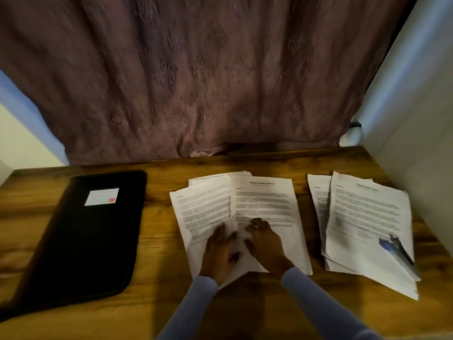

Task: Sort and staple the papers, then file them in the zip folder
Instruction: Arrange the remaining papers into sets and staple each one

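Printed lines on the middle papers (pixel 264 204) and the right pile (pixel 367 217) too blurred to read. Lower sheets of both piles mostly covered by the top pages. Label (pixel 102 196) on the black zip folder (pixel 83 239) illegible; folder's near left corner cut off by the frame edge. Blue-and-black object (pixel 396 249) on the right pile smeared, identity unclear. Both sleeves cut off at the bottom edge.

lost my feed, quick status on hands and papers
Both hands flat on middle papers. Stapler sits on right stack. Folder shut, left.
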Motion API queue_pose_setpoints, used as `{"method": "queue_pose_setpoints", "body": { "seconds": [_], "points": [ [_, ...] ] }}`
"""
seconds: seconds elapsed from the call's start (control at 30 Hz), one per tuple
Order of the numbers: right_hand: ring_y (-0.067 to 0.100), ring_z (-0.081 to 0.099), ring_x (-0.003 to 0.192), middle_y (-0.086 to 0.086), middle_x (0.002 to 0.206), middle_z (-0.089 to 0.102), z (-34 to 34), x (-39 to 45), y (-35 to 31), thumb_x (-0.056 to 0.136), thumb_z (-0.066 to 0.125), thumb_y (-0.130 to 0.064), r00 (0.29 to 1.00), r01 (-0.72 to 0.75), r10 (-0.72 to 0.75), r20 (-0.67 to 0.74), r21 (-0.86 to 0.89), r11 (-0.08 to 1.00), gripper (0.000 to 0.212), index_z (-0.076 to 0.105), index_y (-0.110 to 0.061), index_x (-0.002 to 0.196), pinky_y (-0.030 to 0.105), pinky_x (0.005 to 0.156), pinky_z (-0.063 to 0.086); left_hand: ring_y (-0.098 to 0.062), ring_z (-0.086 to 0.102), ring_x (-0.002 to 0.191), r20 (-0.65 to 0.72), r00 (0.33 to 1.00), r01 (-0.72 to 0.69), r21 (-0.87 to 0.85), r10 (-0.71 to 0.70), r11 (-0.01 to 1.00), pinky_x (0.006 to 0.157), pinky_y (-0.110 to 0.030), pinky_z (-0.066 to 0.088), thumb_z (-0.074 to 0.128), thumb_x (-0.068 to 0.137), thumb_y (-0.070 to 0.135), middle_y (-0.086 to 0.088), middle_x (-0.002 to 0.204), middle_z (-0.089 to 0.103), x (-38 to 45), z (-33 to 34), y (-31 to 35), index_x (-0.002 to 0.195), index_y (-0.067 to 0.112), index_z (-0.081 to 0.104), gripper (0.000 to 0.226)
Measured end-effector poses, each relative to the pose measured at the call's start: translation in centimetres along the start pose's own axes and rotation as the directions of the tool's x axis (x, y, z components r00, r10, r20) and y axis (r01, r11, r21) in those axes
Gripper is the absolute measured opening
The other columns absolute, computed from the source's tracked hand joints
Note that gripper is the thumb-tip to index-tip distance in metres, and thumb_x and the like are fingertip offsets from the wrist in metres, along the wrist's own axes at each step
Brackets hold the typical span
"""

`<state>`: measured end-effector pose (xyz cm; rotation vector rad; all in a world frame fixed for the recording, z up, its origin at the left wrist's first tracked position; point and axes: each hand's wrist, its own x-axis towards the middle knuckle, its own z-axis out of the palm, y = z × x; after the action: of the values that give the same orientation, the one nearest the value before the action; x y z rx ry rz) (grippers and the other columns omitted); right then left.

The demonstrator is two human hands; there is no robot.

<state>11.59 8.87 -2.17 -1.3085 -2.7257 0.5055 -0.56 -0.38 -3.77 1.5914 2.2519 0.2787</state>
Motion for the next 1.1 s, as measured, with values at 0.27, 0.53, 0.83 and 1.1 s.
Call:
{"method": "queue_pose_setpoints", "body": {
  "seconds": [0.27, 0.53, 0.83, 1.1],
  "points": [
    [0.026, 0.064, 0.08, 0.009, 0.095, 0.061, 0.0, 1.1, -1.7, 0.073, 0.075, -0.035, 0.996, -0.056, 0.05, -0.079, -0.067, 0.996, 0.033, 0.066, -0.01, 0.093, 0.03, 0.046, 0.051, -0.014, 0.05, 0.117, -0.184, 0.977, -0.022, -0.6, -0.111, 0.8, 0.103, -0.031, 0.04, 0.067, 0.08, 0.007, 0.001, 0.127, 0.055, 1.2, -1.2, 1.5, 0.129, 0.017, 0.05, 0.053],
    [0.028, 0.052, 0.108, 0.013, 0.124, 0.044, -1.1, 5.6, -5.0, 0.088, 0.054, -0.04, 0.972, -0.235, 0.235, -0.017, -0.058, 0.97, 0.064, 0.022, -0.012, 0.135, 0.035, 0.081, 0.052, -0.026, 0.059, 0.095, -0.123, 0.936, 0.118, -0.774, -0.33, 0.622, 0.08, -0.038, 0.049, 0.051, 0.093, 0.029, -0.01, 0.101, 0.065, 1.9, -2.3, 1.2, 0.123, 0.014, 0.051, 0.034],
    [0.027, 0.066, 0.069, 0.013, 0.091, 0.067, -0.7, 5.8, -6.3, 0.053, 0.083, -0.002, 0.983, 0.154, -0.169, -0.066, -0.183, 0.971, 0.034, 0.071, -0.012, 0.084, 0.031, 0.045, 0.054, -0.027, 0.038, 0.126, -0.285, 0.65, 0.247, -0.797, -0.704, 0.551, 0.104, -0.044, 0.039, 0.063, 0.087, 0.019, -0.009, 0.14, 0.035, 1.2, -4.1, -4.0, 0.134, 0.015, 0.04, 0.053],
    [0.016, 0.063, 0.055, 0.002, 0.076, 0.062, 1.8, 4.5, -7.1, 0.032, 0.089, -0.007, 0.943, 0.328, -0.332, -0.01, -0.13, 0.936, 0.047, 0.072, -0.021, 0.073, 0.024, 0.035, 0.049, -0.037, 0.052, 0.105, -0.187, 0.441, 0.304, -0.889, -0.878, 0.342, 0.087, -0.047, 0.048, 0.077, 0.068, 0.014, -0.018, 0.119, 0.051, 1.1, -5.4, -8.1, 0.121, 0.004, 0.046, 0.061]
  ]
}}
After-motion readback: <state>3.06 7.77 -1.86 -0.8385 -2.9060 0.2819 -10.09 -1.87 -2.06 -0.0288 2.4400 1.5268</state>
